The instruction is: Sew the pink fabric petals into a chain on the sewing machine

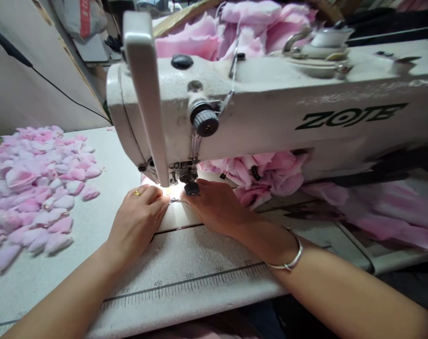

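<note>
Both hands meet under the head of a white sewing machine, close to its lit needle area. My left hand, with a ring on one finger, has its fingers bent and pressed together just left of the needle. On the other side, my right hand is closed with its fingertips beside the presser foot, partly behind a black knob. Bright lamp glare and the fingers hide what they pinch. Bunched pink fabric lies under the machine arm, right behind my right hand.
A heap of pink and white fabric petals covers the table's left side. More pink fabric lies at the right, and another pile rises behind the machine. A printed ruler runs along the front table edge.
</note>
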The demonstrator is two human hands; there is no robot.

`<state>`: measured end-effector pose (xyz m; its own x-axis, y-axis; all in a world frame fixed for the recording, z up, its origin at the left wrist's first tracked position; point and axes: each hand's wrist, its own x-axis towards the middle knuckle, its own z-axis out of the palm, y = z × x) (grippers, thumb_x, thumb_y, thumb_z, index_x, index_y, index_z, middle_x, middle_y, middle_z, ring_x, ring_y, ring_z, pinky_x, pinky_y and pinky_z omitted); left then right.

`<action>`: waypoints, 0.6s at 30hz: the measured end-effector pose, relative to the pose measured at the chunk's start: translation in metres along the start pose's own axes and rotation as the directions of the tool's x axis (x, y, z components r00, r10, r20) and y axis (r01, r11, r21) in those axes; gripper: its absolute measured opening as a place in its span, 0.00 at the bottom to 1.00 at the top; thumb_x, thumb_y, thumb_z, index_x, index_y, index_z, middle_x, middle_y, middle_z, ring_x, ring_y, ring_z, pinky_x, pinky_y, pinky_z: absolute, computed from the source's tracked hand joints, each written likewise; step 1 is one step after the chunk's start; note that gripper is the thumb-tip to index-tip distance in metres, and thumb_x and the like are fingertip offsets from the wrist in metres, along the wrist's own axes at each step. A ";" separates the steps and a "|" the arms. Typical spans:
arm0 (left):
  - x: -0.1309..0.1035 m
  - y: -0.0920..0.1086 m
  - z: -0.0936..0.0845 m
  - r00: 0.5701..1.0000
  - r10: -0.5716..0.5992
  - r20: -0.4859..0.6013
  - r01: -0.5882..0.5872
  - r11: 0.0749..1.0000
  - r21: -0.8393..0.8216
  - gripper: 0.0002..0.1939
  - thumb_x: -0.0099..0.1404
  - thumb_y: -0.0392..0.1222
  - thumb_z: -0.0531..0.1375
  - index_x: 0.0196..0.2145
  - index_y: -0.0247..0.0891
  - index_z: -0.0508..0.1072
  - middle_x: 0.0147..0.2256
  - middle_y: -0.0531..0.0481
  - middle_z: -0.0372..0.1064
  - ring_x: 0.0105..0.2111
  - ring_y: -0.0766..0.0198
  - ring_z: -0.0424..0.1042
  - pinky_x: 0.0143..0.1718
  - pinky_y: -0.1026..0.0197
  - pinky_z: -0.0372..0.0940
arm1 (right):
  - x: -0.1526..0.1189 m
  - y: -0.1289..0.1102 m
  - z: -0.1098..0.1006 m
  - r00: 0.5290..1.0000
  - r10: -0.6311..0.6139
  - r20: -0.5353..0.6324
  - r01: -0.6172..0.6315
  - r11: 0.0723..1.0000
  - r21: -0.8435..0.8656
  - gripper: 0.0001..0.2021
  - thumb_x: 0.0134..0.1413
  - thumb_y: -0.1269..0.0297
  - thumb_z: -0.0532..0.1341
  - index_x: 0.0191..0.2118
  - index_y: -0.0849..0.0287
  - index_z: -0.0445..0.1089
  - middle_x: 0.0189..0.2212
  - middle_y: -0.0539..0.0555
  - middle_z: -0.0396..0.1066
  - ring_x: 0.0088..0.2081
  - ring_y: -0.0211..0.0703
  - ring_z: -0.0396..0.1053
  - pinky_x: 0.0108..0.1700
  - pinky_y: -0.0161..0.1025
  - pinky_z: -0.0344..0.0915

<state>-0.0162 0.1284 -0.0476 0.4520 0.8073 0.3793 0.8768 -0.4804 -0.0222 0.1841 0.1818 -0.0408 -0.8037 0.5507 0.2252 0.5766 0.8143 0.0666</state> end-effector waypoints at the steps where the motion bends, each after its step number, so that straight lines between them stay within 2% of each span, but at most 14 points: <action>1: -0.001 0.001 -0.001 1.000 -0.009 0.021 0.009 1.000 -0.005 0.08 0.69 0.37 0.54 0.42 0.39 0.73 0.37 0.48 0.68 0.40 0.58 0.65 0.41 0.54 0.64 | 0.000 0.000 0.000 1.000 0.005 -0.002 -0.005 1.000 -0.001 0.06 0.61 0.72 0.55 0.35 0.58 0.68 0.29 0.52 0.68 0.33 0.43 0.62 0.26 0.42 0.47; 6: -0.003 0.005 -0.001 0.997 -0.018 0.078 0.018 1.000 0.000 0.09 0.68 0.34 0.55 0.45 0.37 0.71 0.39 0.47 0.67 0.43 0.56 0.65 0.44 0.53 0.64 | 0.001 0.000 0.001 0.999 0.028 -0.020 -0.028 1.000 -0.008 0.07 0.60 0.73 0.55 0.35 0.58 0.69 0.28 0.52 0.68 0.32 0.43 0.62 0.26 0.42 0.47; 9: -0.002 0.003 0.002 0.997 -0.021 0.068 0.023 1.000 -0.021 0.10 0.69 0.35 0.53 0.46 0.38 0.71 0.39 0.46 0.67 0.41 0.56 0.65 0.42 0.53 0.65 | 0.002 0.001 0.001 0.998 0.053 -0.016 -0.053 0.999 0.010 0.06 0.60 0.72 0.56 0.35 0.58 0.69 0.28 0.52 0.68 0.33 0.43 0.62 0.26 0.41 0.47; 15: -0.004 -0.001 0.005 0.999 -0.036 -0.016 0.033 0.989 -0.145 0.12 0.71 0.37 0.50 0.44 0.38 0.72 0.39 0.47 0.69 0.40 0.57 0.67 0.40 0.55 0.66 | 0.003 0.001 0.001 0.997 0.072 -0.029 -0.072 0.997 -0.003 0.06 0.61 0.71 0.56 0.35 0.58 0.69 0.28 0.52 0.68 0.32 0.42 0.61 0.26 0.40 0.48; 18: -0.008 0.002 0.003 0.999 -0.029 0.038 0.033 0.992 -0.123 0.13 0.70 0.36 0.50 0.48 0.37 0.71 0.40 0.46 0.70 0.41 0.56 0.67 0.42 0.54 0.66 | 0.002 0.001 0.001 0.998 0.057 -0.041 -0.058 0.998 -0.022 0.06 0.61 0.72 0.56 0.34 0.58 0.69 0.28 0.52 0.68 0.33 0.42 0.61 0.26 0.41 0.47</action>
<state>-0.0175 0.1223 -0.0531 0.4325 0.8334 0.3442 0.8645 -0.4917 0.1044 0.1828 0.1835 -0.0417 -0.7627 0.5886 0.2679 0.6255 0.7767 0.0743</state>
